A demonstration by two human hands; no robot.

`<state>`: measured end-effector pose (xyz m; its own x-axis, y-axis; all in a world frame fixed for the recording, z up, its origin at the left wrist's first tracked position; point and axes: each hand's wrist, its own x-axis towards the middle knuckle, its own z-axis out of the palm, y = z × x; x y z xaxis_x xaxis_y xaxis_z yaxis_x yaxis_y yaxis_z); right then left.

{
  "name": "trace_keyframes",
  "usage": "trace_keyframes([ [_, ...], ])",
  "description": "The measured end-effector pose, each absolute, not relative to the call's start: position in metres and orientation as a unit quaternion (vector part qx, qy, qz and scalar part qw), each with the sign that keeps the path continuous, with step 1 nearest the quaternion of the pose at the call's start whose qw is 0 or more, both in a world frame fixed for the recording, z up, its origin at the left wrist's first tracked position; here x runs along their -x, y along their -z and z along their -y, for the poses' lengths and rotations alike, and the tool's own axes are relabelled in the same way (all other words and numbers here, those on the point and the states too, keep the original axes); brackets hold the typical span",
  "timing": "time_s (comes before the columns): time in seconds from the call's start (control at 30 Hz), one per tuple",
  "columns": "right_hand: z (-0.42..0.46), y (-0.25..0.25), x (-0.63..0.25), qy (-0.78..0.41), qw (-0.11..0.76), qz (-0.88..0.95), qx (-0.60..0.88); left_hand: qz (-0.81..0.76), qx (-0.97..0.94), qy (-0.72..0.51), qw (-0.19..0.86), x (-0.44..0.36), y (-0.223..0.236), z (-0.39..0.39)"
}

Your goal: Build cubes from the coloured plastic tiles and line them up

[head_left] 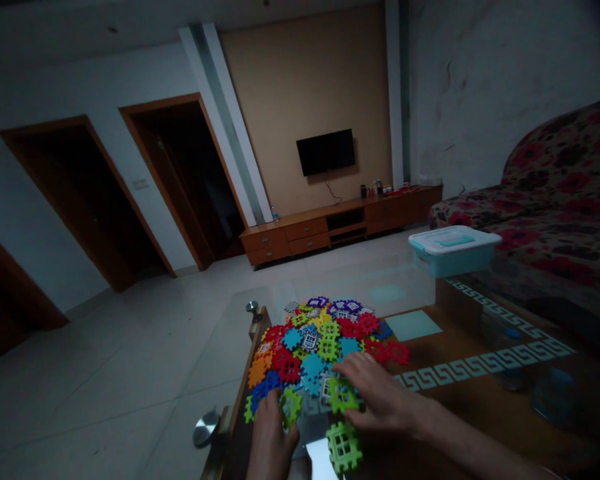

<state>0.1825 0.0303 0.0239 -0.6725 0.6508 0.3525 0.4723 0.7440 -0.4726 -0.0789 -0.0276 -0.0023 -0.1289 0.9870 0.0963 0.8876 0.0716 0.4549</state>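
While the right hand (373, 395) pinches a green block (345, 396), forearm (470, 440) slanting, left hand (271, 437) pointing forward, grip unclear

Home living room; wall-mounted television (326, 153); floral sofa (560, 193)

From my end I can see that the left hand (271, 435) and the right hand (377, 392) are both bare, with slender fingers (350, 364) and rounded tips. The right forearm (475, 441) is uncovered too, long and smooth in outline, slimmer at the wrist (425, 415) and broader towards the elbow. The light is too dim for me to make out the nails.
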Motion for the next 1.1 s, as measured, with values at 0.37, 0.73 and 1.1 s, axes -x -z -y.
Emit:
trace_keyframes([
  [0.37, -0.020, -0.007, -0.187, -0.256, 0.193, 0.891, 0.322, -0.583, -0.746, -0.240, 0.213, 0.045, -0.006, 0.042],
  [0.73, -0.084, 0.002, -0.167, -0.124, 0.264, 0.844, 0.450, -0.630, -0.743, -0.112, 0.195, 0.008, -0.024, 0.036],
  [1.1, -0.088, 0.005, -0.133, -0.085, 0.249, 0.827, 0.497, -0.834, -0.550, -0.038, 0.025, 0.091, -0.023, 0.016],
])
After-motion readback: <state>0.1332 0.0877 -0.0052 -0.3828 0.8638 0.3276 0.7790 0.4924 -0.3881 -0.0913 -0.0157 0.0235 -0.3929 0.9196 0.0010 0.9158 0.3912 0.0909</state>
